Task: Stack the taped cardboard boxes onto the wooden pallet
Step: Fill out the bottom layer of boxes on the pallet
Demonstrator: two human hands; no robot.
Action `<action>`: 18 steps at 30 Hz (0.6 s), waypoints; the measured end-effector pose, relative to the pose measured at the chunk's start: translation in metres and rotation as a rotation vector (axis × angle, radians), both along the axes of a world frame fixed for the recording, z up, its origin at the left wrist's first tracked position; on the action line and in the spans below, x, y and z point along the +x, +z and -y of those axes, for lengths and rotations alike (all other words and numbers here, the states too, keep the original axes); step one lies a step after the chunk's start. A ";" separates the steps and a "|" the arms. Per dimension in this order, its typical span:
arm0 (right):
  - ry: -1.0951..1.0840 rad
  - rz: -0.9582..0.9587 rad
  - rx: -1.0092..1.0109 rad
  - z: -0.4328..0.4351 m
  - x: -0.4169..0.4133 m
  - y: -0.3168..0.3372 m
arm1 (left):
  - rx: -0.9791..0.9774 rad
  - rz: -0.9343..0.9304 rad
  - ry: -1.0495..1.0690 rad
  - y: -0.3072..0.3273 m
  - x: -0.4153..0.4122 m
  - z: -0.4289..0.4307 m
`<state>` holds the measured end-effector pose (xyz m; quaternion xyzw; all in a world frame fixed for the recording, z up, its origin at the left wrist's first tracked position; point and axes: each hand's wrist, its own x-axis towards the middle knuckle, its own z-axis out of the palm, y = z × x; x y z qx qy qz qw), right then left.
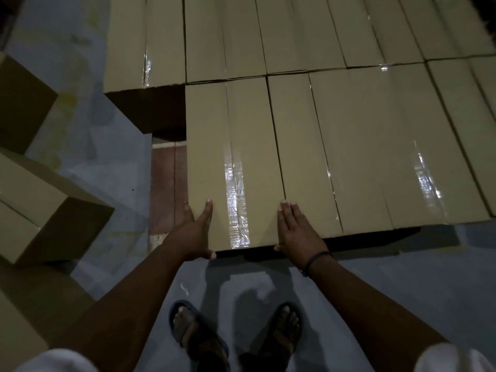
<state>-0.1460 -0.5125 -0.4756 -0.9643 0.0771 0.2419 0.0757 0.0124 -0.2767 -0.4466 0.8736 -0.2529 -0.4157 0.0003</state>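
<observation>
Floor [402, 277]: grey-blue concrete, dimly lit, stained at upper left of the frame. Wooden pallet [165, 189]: reddish-brown boards, exposed only in a strip at centre left, otherwise covered. Stacked boxes [295, 30]: rows of tan cartons with clear-taped seams, filling the upper and right frame. Taped cardboard box [252, 146]: at centre, on the stack's near-left corner, flush against its neighbour to the right and level with it. Left hand [197, 232]: at the box's near-left corner, fingers [208, 208] straight, one on the top and others down the side, thumb on the front edge; grasping nothing. Right hand [295, 232]: flat on the top at the near-right corner, fingers extended, dark wristband [316, 260]. Loose boxes [35, 205]: on the floor, left edge. Sandalled feet [279, 328]: bottom centre.
</observation>
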 end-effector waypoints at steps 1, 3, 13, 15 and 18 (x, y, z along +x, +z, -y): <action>0.000 -0.028 0.002 -0.003 0.001 0.004 | 0.010 -0.016 0.011 0.000 0.001 0.001; -0.050 -0.095 0.032 -0.008 0.001 0.013 | -0.006 0.006 0.050 -0.001 0.001 0.002; -0.156 -0.038 0.100 -0.035 -0.003 0.034 | -0.258 0.140 0.354 0.006 -0.065 -0.007; -0.164 -0.089 0.108 -0.036 -0.005 0.033 | -0.240 0.089 0.311 0.006 -0.066 -0.006; -0.180 -0.110 0.111 -0.038 -0.009 0.030 | -0.284 0.034 0.317 0.010 -0.054 -0.008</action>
